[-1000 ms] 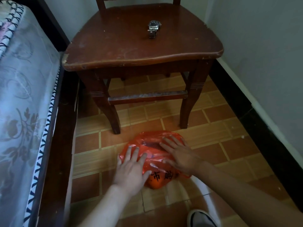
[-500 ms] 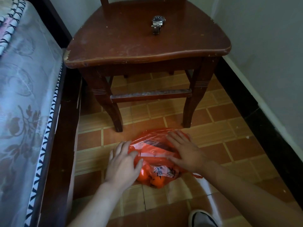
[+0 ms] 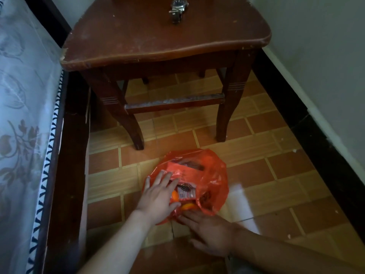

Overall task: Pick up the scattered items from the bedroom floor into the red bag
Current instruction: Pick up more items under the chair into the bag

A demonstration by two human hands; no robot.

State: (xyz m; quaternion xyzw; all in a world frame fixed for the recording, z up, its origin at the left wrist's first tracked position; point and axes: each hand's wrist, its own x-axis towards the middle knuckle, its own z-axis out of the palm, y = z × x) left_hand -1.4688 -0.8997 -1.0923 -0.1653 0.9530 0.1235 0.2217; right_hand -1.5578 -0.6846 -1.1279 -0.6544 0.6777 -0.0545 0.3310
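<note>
The red plastic bag [image 3: 205,171] lies crumpled on the tiled floor in front of the chair. Through its near opening I see a snack packet [image 3: 186,191] and orange items [image 3: 186,206]. My left hand [image 3: 158,196] rests flat on the bag's left side, fingers spread, the thumb at the bag's near edge. My right hand [image 3: 211,232] lies palm down on the floor just below the bag's near edge, its fingertips touching the plastic. Neither hand visibly grips anything.
A dark wooden chair [image 3: 166,36] stands just beyond the bag, with a wristwatch [image 3: 177,9] on its seat. A bed [image 3: 25,115] with a dark wooden frame runs along the left. A wall with black skirting [image 3: 308,125] closes the right side.
My right hand has slid off the top of the bag toward me and now lies on the floor at its near edge. The left hand moved onto the bag, whose opening now shows its contents.
</note>
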